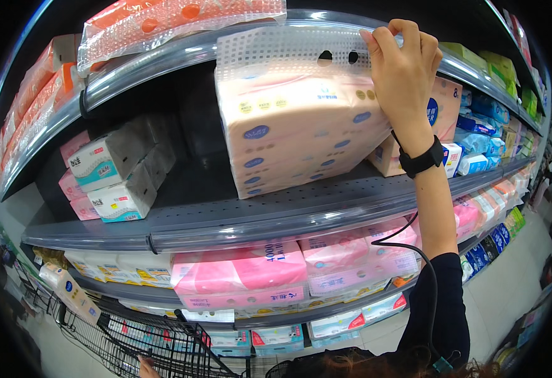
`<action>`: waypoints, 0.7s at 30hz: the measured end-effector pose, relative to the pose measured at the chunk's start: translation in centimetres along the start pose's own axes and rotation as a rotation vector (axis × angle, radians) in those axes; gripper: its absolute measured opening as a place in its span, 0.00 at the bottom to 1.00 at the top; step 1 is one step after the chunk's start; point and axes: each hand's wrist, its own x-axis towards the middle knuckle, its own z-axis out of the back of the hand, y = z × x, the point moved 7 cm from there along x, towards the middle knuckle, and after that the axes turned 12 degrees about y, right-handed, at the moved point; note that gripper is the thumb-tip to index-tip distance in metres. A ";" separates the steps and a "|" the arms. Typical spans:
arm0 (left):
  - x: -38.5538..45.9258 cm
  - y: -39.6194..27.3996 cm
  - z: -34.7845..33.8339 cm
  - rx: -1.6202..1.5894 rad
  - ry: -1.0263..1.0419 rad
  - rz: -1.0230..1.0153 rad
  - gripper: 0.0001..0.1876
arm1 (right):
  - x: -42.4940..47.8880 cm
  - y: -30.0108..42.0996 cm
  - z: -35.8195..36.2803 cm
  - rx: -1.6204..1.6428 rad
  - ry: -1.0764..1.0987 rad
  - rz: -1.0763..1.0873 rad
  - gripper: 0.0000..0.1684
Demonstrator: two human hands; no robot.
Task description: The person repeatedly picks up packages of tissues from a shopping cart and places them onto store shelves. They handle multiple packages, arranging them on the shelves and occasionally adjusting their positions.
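A large peach multipack of tissues [299, 127], wrapped in plastic with a perforated handle strip along its top, stands tilted on the dark metal shelf. My right hand [401, 61] has its fingers at the right end of that strip, near the clear shelf-edge rail above; whether they grip the strip, the rail or both, I cannot tell. A black band circles the wrist. At the bottom edge only part of my left hand [148, 367] shows, close to a black wire shopping cart [162, 335]; its grasp cannot be made out.
White-and-teal tissue packs [115, 198] sit at the left of the same shelf, blue wipes packs [479, 141] at the right. Pink tissue multipacks [238, 269] fill the shelf below. A peach tissue pack [70, 293] leans in the cart. A black cable hangs along my right arm.
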 end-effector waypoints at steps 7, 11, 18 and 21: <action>-0.2 -0.8 0.0 -0.009 0.018 0.011 0.27 | -0.8 -1.7 -1.6 0.373 0.126 -0.095 0.10; -0.3 -0.8 -0.3 0.135 0.069 0.051 0.26 | -0.8 -2.5 -1.1 0.593 0.341 -0.237 0.09; 0.0 -0.4 -0.2 0.117 0.034 0.153 0.26 | -3.2 -1.5 -0.5 0.861 0.403 0.067 0.23; -0.6 -1.6 0.4 0.036 -0.019 0.040 0.27 | -4.2 0.3 0.9 0.768 0.500 0.161 0.40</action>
